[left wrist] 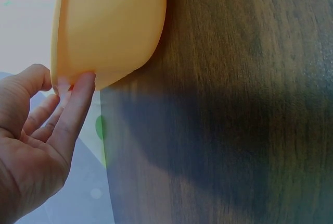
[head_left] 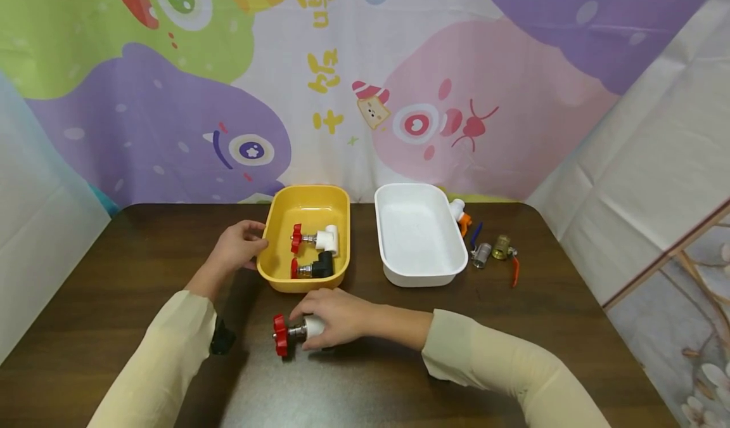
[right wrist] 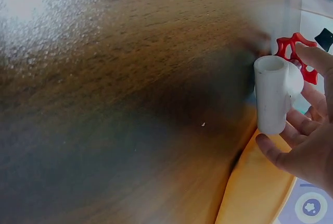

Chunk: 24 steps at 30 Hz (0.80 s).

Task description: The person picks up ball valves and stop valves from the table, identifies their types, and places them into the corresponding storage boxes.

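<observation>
In the head view my left hand (head_left: 236, 245) is at the left side of a yellow tray (head_left: 312, 207). The left wrist view shows its thumb and fingers pinching the tray's rim (left wrist: 58, 52). Inside the tray lie a white stop valve (head_left: 329, 240) and a black one (head_left: 323, 265), each with a red handwheel. Just in front of the tray, my right hand (head_left: 341, 317) grips another white stop valve (head_left: 313, 326) by its body, the red handwheel (head_left: 281, 335) pointing left. The right wrist view shows the white pipe body (right wrist: 271, 99) between thumb and fingers.
A white tray (head_left: 422, 238) stands to the right of the yellow one. Beside it lie a white valve with an orange handle (head_left: 458, 210), a silver ball valve (head_left: 481, 255) with a blue lever, and a brass-coloured valve (head_left: 502, 246) near a red lever (head_left: 516, 271).
</observation>
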### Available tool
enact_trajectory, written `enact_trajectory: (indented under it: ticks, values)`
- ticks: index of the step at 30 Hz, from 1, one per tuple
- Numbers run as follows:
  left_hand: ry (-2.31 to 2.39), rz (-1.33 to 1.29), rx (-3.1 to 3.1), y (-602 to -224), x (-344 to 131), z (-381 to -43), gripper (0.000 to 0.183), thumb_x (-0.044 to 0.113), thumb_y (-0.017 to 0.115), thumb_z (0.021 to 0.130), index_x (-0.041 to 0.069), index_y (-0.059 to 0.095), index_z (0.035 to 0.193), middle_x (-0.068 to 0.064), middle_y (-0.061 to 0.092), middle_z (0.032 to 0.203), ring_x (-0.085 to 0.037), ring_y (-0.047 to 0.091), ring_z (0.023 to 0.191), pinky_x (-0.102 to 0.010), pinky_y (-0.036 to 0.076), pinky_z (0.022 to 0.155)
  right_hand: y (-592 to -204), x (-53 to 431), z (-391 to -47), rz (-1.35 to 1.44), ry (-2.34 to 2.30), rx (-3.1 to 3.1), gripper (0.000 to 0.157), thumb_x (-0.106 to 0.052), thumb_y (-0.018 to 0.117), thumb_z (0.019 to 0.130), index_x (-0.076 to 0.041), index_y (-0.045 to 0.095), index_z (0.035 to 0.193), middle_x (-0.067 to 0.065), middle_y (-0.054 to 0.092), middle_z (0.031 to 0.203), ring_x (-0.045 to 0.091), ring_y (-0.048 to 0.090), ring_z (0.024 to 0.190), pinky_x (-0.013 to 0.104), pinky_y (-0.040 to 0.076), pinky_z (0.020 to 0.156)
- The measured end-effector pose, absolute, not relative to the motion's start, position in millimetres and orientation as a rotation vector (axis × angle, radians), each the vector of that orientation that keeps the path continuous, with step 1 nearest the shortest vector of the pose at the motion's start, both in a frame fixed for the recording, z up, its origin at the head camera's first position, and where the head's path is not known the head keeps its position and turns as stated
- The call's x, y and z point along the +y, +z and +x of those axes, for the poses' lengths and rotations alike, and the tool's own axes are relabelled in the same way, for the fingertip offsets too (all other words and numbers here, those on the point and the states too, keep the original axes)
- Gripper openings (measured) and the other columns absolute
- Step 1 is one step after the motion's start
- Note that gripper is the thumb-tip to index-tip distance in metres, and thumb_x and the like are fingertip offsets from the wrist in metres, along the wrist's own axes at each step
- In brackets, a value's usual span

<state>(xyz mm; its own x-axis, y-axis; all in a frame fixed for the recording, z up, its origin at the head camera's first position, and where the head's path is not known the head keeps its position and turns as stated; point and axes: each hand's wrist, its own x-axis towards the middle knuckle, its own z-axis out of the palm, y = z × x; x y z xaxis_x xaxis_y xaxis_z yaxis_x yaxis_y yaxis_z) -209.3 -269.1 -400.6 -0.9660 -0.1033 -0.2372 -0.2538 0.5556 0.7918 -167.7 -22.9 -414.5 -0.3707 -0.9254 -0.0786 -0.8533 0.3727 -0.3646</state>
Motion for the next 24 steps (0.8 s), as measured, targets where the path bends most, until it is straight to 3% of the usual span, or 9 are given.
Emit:
enact_trajectory:
  ticks: [15,24]
  values:
    - [1.385,-0.283,2.619,-401,-269,-209,0.047,0.014,0.055,0.09,-0.002,0.04,0.133,-0.027,0.053,0.116,-0.039,0.063,0.095,-0.036,0.059,0.065,-424,-27,-165,-1.555,-0.261,2.403,0.046,-0.04,0.072,0.078,-0.029,0.058,0.121,-0.008,0.059,0.117,0.006,0.05,0.104,0.018,0.039,0.077]
    - [1.382,-0.288,2.62,-399,-269,-209,0.047,0.014,0.055,0.091,-0.001,0.04,0.133,-0.027,0.053,0.114,-0.038,0.063,0.094,-0.036,0.059,0.064,-425,-30,-162,-1.555,-0.214,2.448,0.04,-0.037,0.069,0.081,-0.028,0.06,0.118,-0.009,0.059,0.105,0.004,0.05,0.093,0.016,0.037,0.07]
